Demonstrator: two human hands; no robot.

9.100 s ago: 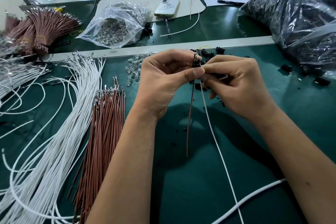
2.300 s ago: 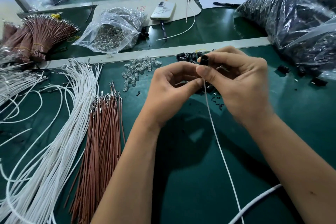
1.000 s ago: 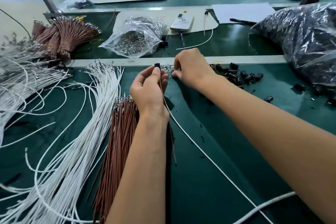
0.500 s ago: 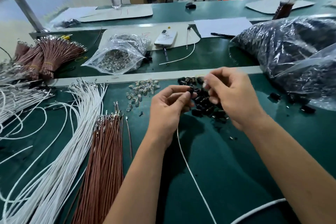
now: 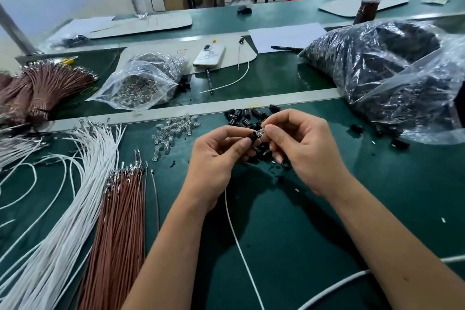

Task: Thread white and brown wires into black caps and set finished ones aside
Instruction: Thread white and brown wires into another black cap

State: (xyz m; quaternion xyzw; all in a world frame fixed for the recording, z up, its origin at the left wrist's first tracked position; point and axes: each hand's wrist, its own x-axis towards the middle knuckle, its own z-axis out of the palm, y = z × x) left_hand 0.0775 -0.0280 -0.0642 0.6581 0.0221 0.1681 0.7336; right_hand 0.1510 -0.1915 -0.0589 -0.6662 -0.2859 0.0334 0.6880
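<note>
Matt green tabletop (image 5: 314, 221); glossy plastic bag (image 5: 392, 75)

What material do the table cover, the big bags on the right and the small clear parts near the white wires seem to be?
Table cover: probably rubber or vinyl mat, dull green, with only a soft sheen.
Big bags: thin clear plastic film, creased and glossy, with dark pieces showing through.
Small clear parts: clear plastic or glass; they glint, but are too small to tell.

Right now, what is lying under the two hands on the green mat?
Under the left hand and right hand lies a heap of loose black caps, partly covered by the fingers. How many caps the hands hide cannot be seen.
</note>
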